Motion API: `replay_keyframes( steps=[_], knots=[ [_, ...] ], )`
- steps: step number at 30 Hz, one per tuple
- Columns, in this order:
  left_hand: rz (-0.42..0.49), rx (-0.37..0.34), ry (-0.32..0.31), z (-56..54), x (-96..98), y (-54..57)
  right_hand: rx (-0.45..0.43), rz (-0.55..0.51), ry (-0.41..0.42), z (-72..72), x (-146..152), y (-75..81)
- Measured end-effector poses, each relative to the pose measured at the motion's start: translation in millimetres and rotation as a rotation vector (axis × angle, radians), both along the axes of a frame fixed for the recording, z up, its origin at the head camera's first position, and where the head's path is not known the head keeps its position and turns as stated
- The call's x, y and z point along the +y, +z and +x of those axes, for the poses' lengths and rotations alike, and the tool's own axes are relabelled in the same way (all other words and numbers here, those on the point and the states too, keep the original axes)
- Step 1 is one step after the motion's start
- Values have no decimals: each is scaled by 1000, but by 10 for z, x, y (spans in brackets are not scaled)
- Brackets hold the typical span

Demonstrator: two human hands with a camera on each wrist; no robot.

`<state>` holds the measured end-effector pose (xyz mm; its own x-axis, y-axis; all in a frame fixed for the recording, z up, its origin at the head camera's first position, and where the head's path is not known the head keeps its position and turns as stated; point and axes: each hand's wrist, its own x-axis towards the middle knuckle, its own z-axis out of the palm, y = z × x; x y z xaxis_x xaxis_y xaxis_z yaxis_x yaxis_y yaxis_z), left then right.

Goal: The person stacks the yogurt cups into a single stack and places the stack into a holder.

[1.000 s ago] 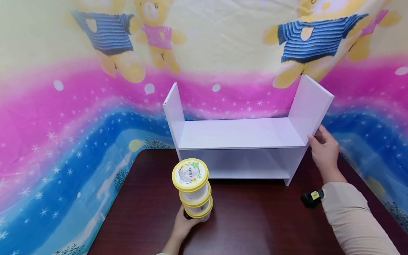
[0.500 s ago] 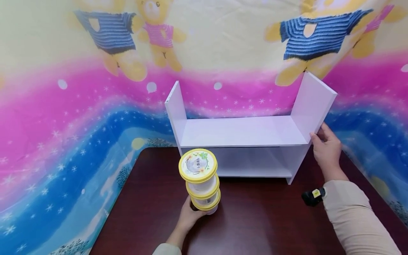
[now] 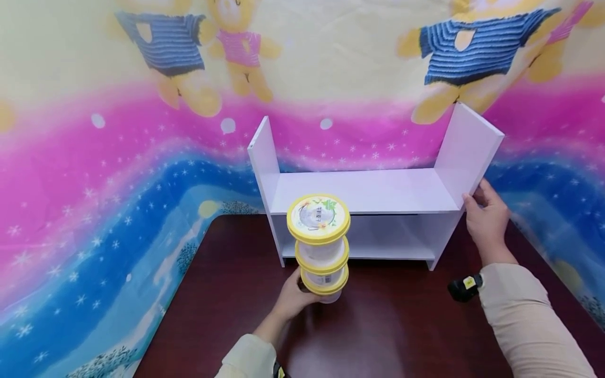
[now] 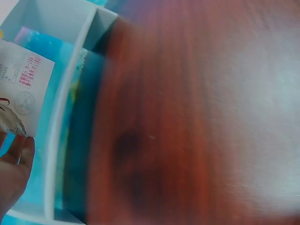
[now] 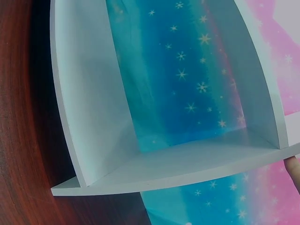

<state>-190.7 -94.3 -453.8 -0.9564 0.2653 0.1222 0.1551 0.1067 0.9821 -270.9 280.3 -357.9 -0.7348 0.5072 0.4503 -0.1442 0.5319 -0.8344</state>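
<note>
My left hand (image 3: 292, 297) holds the lowest tub of an upright stack of three white tubs (image 3: 322, 249) with yellow lids, raised in front of the shelf's left half. The top lid (image 3: 319, 218) carries a printed floral label. In the left wrist view, fingers (image 4: 26, 154) curl at the base of a white tub (image 4: 28, 84) with pink print. A white two-level shelf (image 3: 364, 191) stands at the back of the table. My right hand (image 3: 487, 220) grips the edge of its right side panel (image 3: 465, 152), thumb in front. Only a fingertip (image 5: 294, 169) shows in the right wrist view.
The dark red-brown table (image 3: 378, 320) stretches in front of the shelf. Behind hangs a colourful cloth (image 3: 142, 152) printed with bears and snowflakes, close to the shelf's back. A black strapped device (image 3: 465, 287) sits at the right sleeve.
My left hand has carried the stack of tubs rightward and closer to the shelf. My right hand keeps its grip on the side panel. The head view has shifted slightly.
</note>
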Motion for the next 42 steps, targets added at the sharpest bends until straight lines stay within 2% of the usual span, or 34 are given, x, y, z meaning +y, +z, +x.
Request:
replay_keyframes(
  steps=[4, 5, 7, 15, 23, 30, 36, 42],
  knots=[
    [-7, 35, -32, -68, 59, 128, 8, -15, 5, -3, 7, 2],
    [-9, 54, -43, -100, 68, 130, 13, -16, 6, -5, 8, 1],
    [-20, 84, -71, -128, 83, 214, 13, -17, 4, -7, 7, 1],
    [-65, 100, -148, -199, 127, 654, -5, -15, -1, -25, -13, -4],
    [-112, 162, -132, -377, 228, 984, 27, 1, 4, -28, -11, 1],
    [-119, 160, -120, -575, 329, 1142, 17, 3, 1, -16, 0, -3],
    [-78, 172, -142, -730, 406, 1231, 19, 12, 4, -10, -2, -5],
    [-66, 132, -112, -930, 470, 1214, 25, 7, 4, -23, -5, -7]
  ],
)
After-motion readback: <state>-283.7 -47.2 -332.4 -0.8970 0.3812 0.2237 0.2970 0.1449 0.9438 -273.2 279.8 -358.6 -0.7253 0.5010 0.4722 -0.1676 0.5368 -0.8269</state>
